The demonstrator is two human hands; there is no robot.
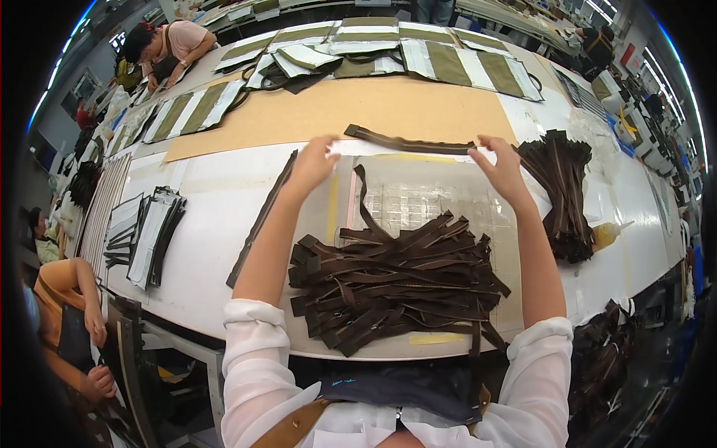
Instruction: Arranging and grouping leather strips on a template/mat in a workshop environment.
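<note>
A dark brown zipper (411, 145) stretches across the space between my hands, above the far side of the work board. The thumb and fingers of my right hand (499, 166) pinch its right end. My left hand (315, 160) is just short of the zipper's left end, thumb and fingers apart with nothing seen between them. Between my forearms lies a loose heap of brown zippers (396, 284) with metal teeth, spread over the near part of the gridded board (411, 190). One zipper tail curls up from the heap toward the far side.
A bundle of zippers (564, 194) stands right of my right arm, beside a small yellowish bottle (609, 234). A dark strip (261, 220) lies left of my left forearm. White-and-black pieces (153, 239) are stacked farther left. Olive-and-white panels (441, 63) line the back. Co-workers (175, 48) work nearby.
</note>
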